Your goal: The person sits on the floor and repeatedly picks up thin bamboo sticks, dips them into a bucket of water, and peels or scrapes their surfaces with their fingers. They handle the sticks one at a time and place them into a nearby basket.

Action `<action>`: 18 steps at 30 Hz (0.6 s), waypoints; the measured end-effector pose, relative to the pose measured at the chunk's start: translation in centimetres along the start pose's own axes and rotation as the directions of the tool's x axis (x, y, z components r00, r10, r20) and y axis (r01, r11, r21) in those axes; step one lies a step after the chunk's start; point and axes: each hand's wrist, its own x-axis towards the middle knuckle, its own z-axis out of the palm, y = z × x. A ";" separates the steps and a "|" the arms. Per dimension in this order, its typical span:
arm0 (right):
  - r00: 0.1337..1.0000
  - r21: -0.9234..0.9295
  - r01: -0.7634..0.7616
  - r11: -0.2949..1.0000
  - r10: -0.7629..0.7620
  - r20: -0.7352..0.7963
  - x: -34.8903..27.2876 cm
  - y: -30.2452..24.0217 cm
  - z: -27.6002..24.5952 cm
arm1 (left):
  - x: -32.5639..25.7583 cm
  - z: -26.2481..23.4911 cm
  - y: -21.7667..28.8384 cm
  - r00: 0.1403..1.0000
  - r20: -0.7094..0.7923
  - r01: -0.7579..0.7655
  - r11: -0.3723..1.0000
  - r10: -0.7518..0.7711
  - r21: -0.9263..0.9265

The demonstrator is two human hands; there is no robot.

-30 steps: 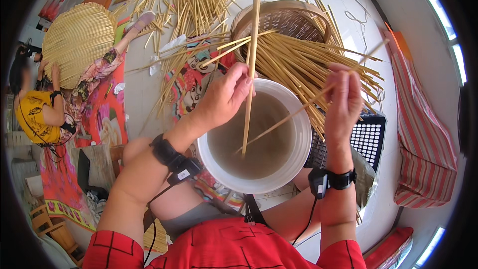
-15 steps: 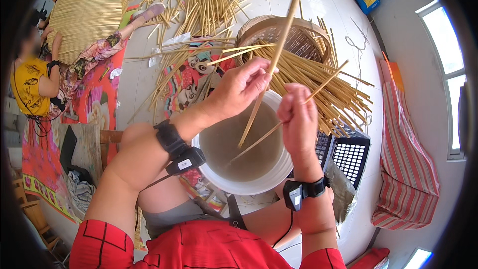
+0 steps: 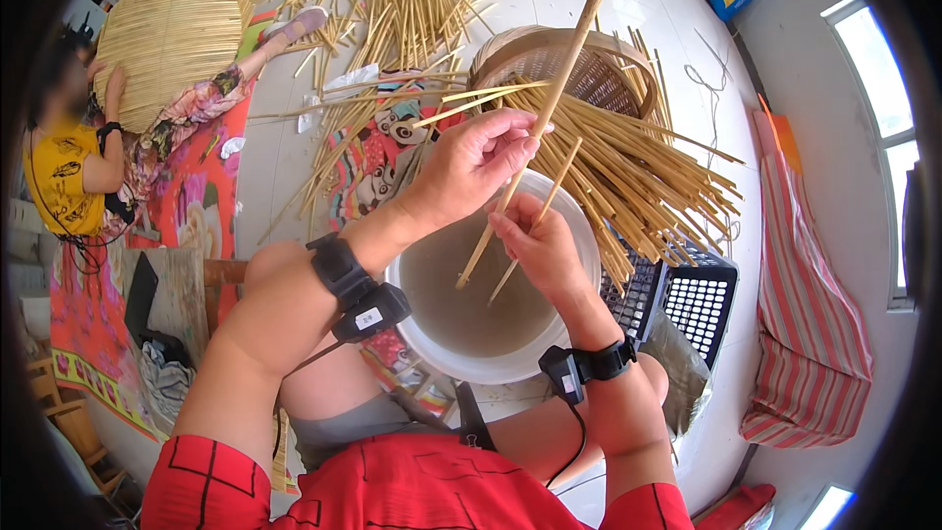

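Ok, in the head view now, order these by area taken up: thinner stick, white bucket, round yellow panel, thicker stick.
White bucket
Round yellow panel
Thicker stick
Thinner stick

The panel lies farther off, so its true size against the bucket is unsure.

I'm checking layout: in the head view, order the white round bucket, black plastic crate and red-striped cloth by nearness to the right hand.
1. White round bucket, beneath the right hand.
2. Black plastic crate, right.
3. Red-striped cloth, farther right.
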 end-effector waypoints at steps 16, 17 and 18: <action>0.798 0.076 0.188 0.979 -0.107 -0.593 1.7 -1.1 -7.0 | -8.1 2.7 -5.7 0.590 0.532 0.788 0.575 -0.607 -0.219; 0.788 0.056 0.176 0.983 -0.106 -0.607 2.0 -0.6 -7.3 | -8.2 2.8 -5.4 0.576 0.553 0.800 0.556 -0.602 -0.227; 0.777 0.036 0.164 0.986 -0.107 -0.621 2.2 -0.6 -7.2 | -8.1 2.7 -4.9 0.593 0.564 0.774 0.601 -0.575 -0.200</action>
